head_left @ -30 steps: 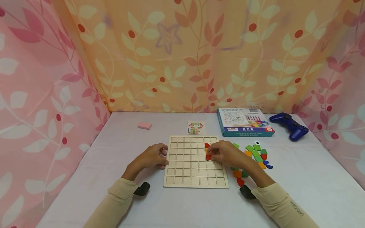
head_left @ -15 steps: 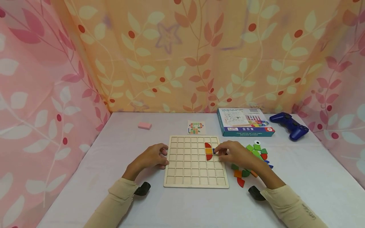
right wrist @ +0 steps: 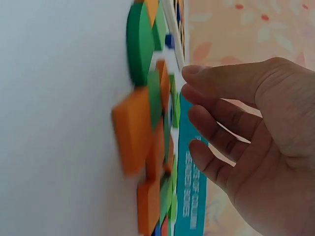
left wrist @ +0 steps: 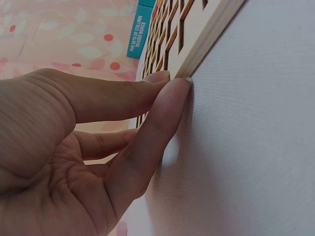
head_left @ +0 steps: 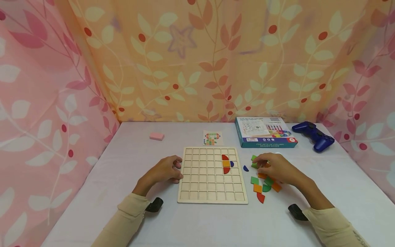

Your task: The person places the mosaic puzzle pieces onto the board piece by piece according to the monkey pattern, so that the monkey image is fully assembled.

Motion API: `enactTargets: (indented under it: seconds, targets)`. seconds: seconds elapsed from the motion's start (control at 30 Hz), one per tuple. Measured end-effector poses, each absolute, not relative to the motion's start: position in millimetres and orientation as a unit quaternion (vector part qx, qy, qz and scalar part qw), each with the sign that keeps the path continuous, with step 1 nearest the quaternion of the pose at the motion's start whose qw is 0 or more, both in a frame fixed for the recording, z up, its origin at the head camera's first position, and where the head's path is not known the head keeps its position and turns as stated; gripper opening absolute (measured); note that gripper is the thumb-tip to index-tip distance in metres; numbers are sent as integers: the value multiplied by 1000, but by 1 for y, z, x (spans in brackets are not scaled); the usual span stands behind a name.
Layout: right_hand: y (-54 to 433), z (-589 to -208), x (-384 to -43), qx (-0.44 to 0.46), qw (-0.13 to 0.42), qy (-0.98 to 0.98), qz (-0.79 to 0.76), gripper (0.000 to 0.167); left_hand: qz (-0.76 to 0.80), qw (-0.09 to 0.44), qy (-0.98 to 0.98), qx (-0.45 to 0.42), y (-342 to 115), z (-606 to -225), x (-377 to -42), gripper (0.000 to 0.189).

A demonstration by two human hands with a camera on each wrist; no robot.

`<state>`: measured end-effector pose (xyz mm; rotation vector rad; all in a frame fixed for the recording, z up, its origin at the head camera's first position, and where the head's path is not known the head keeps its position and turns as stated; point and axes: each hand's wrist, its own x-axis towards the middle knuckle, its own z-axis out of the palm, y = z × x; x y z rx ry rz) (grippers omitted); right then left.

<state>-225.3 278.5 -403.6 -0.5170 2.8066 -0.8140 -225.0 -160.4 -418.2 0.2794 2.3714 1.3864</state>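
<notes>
A wooden grid board point(head_left: 203, 202) lies flat on the table. In its upper right cells sit two red quarter-round pieces point(head_left: 225, 157), an orange square point(head_left: 226, 163) and a blue half-round piece point(head_left: 232, 164). My left hand point(head_left: 165, 168) pinches the board's left edge; in the left wrist view two fingertips point(left wrist: 174, 88) meet at that edge. Over the loose coloured pieces point(head_left: 257, 188) hovers my right hand point(head_left: 277, 168), its fingers loosely bent, with nothing visible between them. Another blue half-round piece point(head_left: 246, 168) lies between the board and that hand.
Behind the board lies a pattern card point(head_left: 213, 138). A pink eraser-like block point(head_left: 156, 136) is at the back left. At the back right are a flat box point(head_left: 266, 133) and a blue game controller point(head_left: 313, 136). Patterned cloth hangs around the table.
My right hand has moved from the board to the right, over the loose pieces. A blue half-round piece is left beside the orange square. The left hand has stayed in place.
</notes>
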Motion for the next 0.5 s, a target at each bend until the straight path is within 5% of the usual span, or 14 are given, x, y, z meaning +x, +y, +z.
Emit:
enactTargets:
  seconds: [0.5]
  targets:
    - [328, -402, -218, -126, 82, 952, -265, 40, 495, 188, 843, 99, -160, -419, -226, 62]
